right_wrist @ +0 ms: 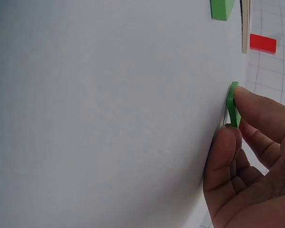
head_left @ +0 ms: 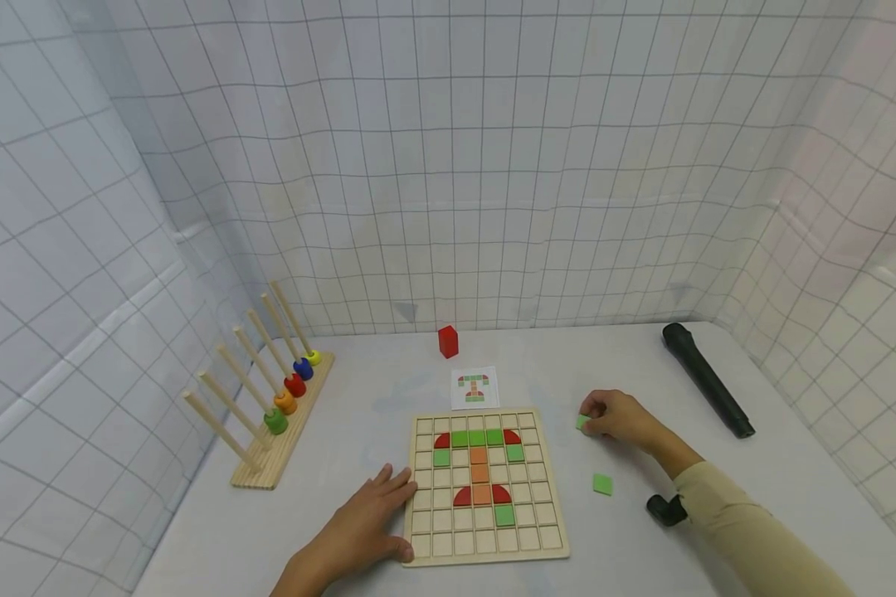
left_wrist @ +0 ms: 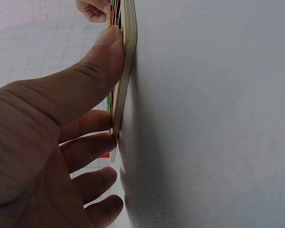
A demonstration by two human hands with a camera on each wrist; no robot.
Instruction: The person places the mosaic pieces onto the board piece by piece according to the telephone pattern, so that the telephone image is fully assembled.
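Observation:
My right hand (head_left: 625,420) pinches a green square tile (right_wrist: 233,105) between thumb and fingers, just right of the wooden grid board (head_left: 485,547). My left hand (head_left: 366,522) rests against the board's left edge, its thumb (left_wrist: 97,61) and fingertips touching the rim and the fingers spread. Red curved pieces (head_left: 463,497), orange squares (head_left: 480,473) and green squares (head_left: 504,515) lie in the board's cells. Another green tile (head_left: 602,484) lies loose on the table, right of the board. Behind the board is a small card (head_left: 474,403) printed with a coloured pattern.
To the left stands a wooden peg rack (head_left: 269,468) with coloured rings on several pegs. A red block (head_left: 448,342) stands behind the card. At the right lie a black microphone-shaped object (head_left: 708,380) and, by the right sleeve, a small black object (head_left: 666,510). Grid-patterned cloth surrounds the table.

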